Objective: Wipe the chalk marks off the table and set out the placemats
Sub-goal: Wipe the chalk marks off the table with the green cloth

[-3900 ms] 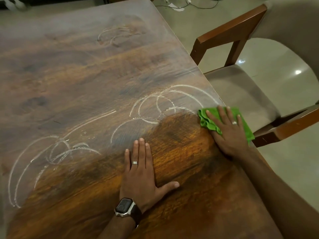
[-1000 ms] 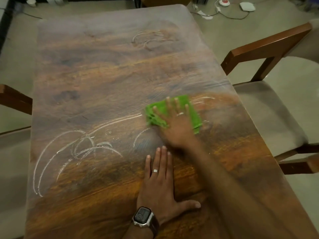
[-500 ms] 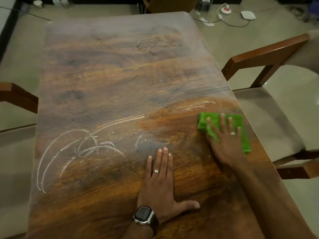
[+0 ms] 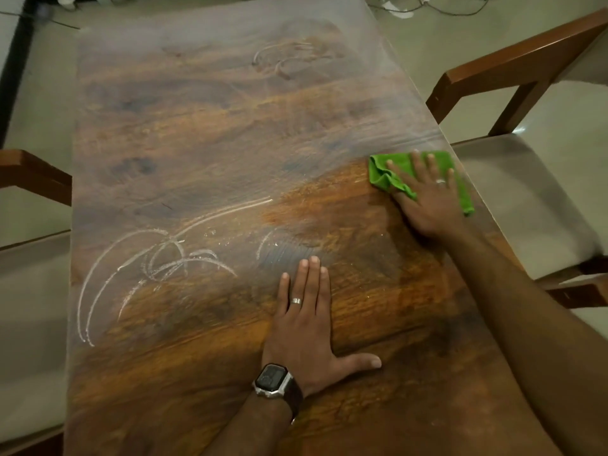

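A long wooden table (image 4: 204,133) fills the view. White chalk loops (image 4: 154,258) mark its left side, with a long chalk stroke (image 4: 230,212) running toward the middle. Fainter chalk curls (image 4: 286,59) sit near the far end. My right hand (image 4: 426,199) lies flat with straight fingers on a green cloth (image 4: 388,176) at the table's right edge. My left hand (image 4: 306,324), with a ring and a wristwatch, rests palm down on the bare wood near the middle. No placemats are in view.
A wooden chair with a pale cushion (image 4: 526,199) stands close to the table's right edge. Another chair's arm (image 4: 33,172) shows at the left. Cables and small white devices (image 4: 437,4) lie on the floor beyond the far end.
My right hand swept the cloth from the table's middle to the right edge, then a little farther up along it. The chalk rings on the right are gone. My left hand stayed put.
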